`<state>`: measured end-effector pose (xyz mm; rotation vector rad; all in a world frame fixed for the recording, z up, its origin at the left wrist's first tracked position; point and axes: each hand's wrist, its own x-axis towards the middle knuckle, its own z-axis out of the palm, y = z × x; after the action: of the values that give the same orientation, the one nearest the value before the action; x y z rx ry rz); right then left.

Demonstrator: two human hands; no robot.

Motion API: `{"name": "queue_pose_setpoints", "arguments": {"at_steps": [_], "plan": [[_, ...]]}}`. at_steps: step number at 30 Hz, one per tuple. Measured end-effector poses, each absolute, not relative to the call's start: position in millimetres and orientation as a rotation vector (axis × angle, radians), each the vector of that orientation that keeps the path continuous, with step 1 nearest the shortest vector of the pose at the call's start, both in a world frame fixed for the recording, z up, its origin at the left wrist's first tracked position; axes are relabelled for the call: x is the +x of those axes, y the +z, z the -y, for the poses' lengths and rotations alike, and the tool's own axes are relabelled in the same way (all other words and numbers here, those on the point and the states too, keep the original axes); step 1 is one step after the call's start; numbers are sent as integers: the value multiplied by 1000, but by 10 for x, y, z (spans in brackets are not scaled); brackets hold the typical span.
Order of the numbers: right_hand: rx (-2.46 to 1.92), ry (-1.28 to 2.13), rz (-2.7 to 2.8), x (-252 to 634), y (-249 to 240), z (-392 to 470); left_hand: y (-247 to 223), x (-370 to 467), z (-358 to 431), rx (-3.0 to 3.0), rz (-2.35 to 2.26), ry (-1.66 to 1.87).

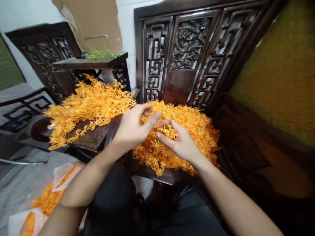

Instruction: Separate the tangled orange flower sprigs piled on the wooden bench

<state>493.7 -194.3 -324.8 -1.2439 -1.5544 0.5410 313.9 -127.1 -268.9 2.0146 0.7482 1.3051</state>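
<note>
In front of me a large heap of orange, curly plastic-looking flower pieces [197, 121] covers a dark wooden surface. My right hand [183, 142] is closed around a small clump of these orange pieces [169, 131], held just above the heap. To its left, my left hand [134, 127] hovers close by, thumb and fingers apart, with nothing visible between them. Its fingertips come near the clump, and whether they touch any strand I cannot make out because of blur.
A second orange pile [93, 101] lies on the wooden seat to the left. Thin green stems [103, 54] rest on a small dark table [73, 63]. Carved wooden backrests [182, 78] stand behind. Plastic bags of orange pieces [46, 196] sit on the floor at lower left.
</note>
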Motion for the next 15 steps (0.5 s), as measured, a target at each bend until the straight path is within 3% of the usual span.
{"name": "queue_pose_setpoints", "arguments": {"at_steps": [5, 15], "plan": [[-1140, 554, 1561, 4883, -3294, 1896, -2860, 3289, 1180, 2091, -628, 769], [-1171, 939, 1562, 4873, -3312, 1889, -3105, 3484, 1155, 1692, -480, 715]]}}
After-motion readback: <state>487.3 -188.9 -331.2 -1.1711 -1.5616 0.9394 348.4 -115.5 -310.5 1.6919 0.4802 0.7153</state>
